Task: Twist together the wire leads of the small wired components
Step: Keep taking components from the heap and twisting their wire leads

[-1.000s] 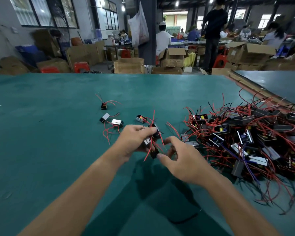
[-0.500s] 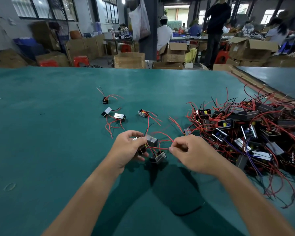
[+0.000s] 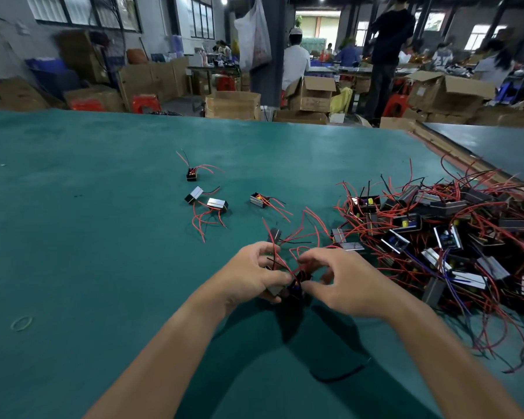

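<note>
My left hand (image 3: 251,275) grips a small grey box component (image 3: 275,288) near the middle of the green table (image 3: 103,237). Touching it on the right is a second dark component (image 3: 297,287), with red and black wire leads (image 3: 285,261) rising between my hands. My right hand (image 3: 342,282) pinches those leads with thumb and forefinger just beside the left. Another small grey component (image 3: 274,235) lies just beyond my hands with red leads spreading right.
A large tangled pile of components with red leads (image 3: 442,234) covers the table's right side. Several loose components (image 3: 217,204) lie further out on the left. A rubber band (image 3: 21,323) lies near left. A black wire (image 3: 339,375) lies near my right forearm. People and cardboard boxes (image 3: 233,104) stand beyond the table.
My hands, which were apart with a red lead stretched between them, have come together over the two components. The view shifted slightly.
</note>
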